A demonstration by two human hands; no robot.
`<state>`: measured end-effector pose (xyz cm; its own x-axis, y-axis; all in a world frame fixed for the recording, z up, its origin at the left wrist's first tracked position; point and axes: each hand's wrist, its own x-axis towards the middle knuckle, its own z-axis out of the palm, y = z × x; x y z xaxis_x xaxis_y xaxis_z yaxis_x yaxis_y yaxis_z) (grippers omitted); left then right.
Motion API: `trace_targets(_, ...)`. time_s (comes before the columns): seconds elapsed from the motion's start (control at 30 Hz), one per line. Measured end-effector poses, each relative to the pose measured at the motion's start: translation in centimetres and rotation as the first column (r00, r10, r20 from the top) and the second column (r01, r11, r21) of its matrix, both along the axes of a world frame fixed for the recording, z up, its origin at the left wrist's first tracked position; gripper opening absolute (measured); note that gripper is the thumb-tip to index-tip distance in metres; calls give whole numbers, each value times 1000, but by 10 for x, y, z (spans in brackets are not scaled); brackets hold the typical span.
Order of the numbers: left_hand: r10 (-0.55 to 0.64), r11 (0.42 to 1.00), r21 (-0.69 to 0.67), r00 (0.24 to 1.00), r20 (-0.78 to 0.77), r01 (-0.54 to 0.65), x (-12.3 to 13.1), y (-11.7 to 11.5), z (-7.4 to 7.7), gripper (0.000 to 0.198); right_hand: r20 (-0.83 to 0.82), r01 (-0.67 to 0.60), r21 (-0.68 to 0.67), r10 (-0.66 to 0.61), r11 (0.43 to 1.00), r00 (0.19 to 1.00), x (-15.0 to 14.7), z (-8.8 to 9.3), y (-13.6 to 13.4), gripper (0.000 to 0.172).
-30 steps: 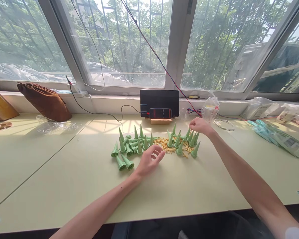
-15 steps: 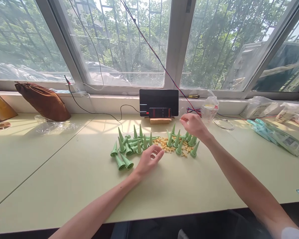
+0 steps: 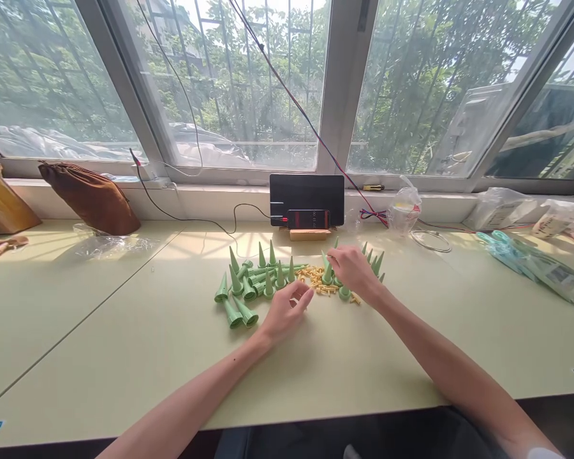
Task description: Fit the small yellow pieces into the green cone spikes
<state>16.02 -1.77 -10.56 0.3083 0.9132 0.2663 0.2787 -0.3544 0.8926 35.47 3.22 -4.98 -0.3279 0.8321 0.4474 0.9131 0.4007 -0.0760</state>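
Observation:
My left hand rests on the table, its fingers loosely curled with a gap inside the curve and nothing visible in them. It lies just in front of several green plastic cone spikes, some upright, some on their sides. My right hand is over the right-hand group, fingertips pinched together beside the tip of an upright green cone spike. Whatever they grip is hidden. Small yellow T-shaped pieces lie scattered between the hands. More cone spikes stand partly hidden behind my right hand.
A phone leans on a black panel behind the pile, with a cable running left. A brown pouch is at the back left. Plastic-wrapped packs lie at the right; a plastic cup in a bag stands near the sill.
My right hand has moved down, towards me and slightly left, from behind the right-hand cones to over them. My left hand has stayed in place. The view has shifted slightly.

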Motion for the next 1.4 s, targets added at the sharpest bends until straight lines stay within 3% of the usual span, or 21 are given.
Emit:
trace_targets(0.27, 7, 1000, -9, 1000, -17, -7, -1, 1, -2, 31, -29, -27, 42, 28, 999, 999, 0, -5, 3, 29)
trace_targets(0.4, 4, 1000, -15, 1000, -4, -4, -1, 2, -4, 30, -189, -43, 102, 62, 994, 980, 0, 4, -4, 23)
trace_targets(0.5, 3, 999, -50, 999, 38, -1, -1, 3, -5, 28, -373, -132, 119, 168, 984, 913, -2, 11, -10, 21)
trace_targets(0.6, 1, 994, -110, 992, 125, 13, -1, 5, -6, 34, -512, -237, 55, 231, 970, 827, -6, 11, -15, 17)
trace_targets(0.8, -67, 962, -242, 971, 229, 123, -1, 5, -2, 46, -699, -373, -79, 215, 925, 682, -19, -8, -17, 12)
trace_targets(0.9, -152, 940, -264, 958, 244, 217, -1, 6, -3, 40, -773, -438, -84, 219, 895, 596, -22, -17, -14, 13)
trace_targets(1.0, -162, 933, -279, 959, 234, 225, -1, 6, -3, 36, -818, -450, -100, 184, 887, 545, -23, -23, -11, 17)
trace_targets(1.1, -96, 928, -324, 959, 266, 183, -1, 6, -1, 37, -802, -357, -94, 142, 929, 580, -21, -28, -11, 22)
trace_targets(1.23, -30, 912, -373, 935, 354, 171, -2, 6, 2, 40, -629, -214, -50, 135, 976, 765, -21, -40, -13, 16)
trace_targets(1.4, 26, 928, -352, 920, 392, 124, -3, 8, 0, 39, -410, -238, -88, 183, 967, 894, -22, -57, -13, 17)
